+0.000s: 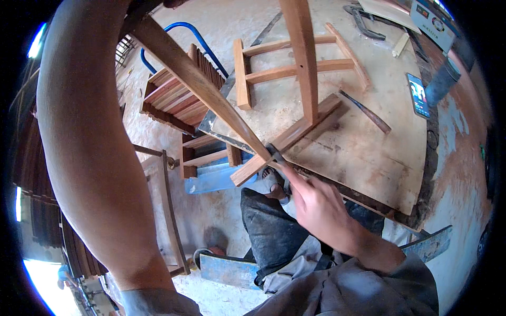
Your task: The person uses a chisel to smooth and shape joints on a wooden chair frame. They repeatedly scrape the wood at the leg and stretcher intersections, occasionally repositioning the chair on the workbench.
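A wooden frame of two long legs joined to a crosspiece (287,138) leans over the workbench corner. My right hand (322,211) is closed around a dark, flat-bladed tool (275,153), its index finger stretched along it. The blade touches the joint where the left leg (211,87) meets the crosspiece. My left arm reaches up past the left leg, and the hand is mostly hidden in shadow at the top edge. The right leg (303,63) stands on the crosspiece farther along. A chisel-like tool with a wooden handle (377,120) lies on the bench beside the crosspiece.
Another wooden frame (292,72) lies on the plywood bench top (369,163). At the right edge are a phone (417,96) and a dark cylinder (443,81). A clamp (365,25) sits at the back. Stacked wooden parts (179,97) stand left of the bench.
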Tool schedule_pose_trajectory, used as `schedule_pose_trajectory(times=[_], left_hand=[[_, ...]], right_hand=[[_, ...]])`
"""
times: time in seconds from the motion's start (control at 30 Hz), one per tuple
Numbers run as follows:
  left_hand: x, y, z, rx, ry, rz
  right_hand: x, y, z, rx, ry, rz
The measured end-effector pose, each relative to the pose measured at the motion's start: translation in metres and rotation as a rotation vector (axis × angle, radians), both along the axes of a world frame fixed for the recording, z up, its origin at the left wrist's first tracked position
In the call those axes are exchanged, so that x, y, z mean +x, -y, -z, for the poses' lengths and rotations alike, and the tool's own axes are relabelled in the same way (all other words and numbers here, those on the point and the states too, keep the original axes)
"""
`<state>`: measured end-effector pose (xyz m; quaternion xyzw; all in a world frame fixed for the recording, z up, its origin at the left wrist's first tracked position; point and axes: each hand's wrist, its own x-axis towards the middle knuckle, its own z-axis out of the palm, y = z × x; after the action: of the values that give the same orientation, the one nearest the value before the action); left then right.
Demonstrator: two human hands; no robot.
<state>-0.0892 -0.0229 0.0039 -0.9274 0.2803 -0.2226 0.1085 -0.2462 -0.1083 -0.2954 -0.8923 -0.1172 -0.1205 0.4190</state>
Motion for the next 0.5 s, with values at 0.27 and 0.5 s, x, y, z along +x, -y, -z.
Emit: schedule_pose_trajectory(times=[0.27,0.5], left_hand=[[-0.019,0.014,0.0,-0.087,-0.074,-0.129],[-0.021,0.006,-0.005,-0.103,-0.089,-0.138]], right_hand=[[0.018,-0.008,0.018,-0.03,-0.007,0.005],[-0.044,-0.011,-0.009,0.014,-0.216,-0.112]])
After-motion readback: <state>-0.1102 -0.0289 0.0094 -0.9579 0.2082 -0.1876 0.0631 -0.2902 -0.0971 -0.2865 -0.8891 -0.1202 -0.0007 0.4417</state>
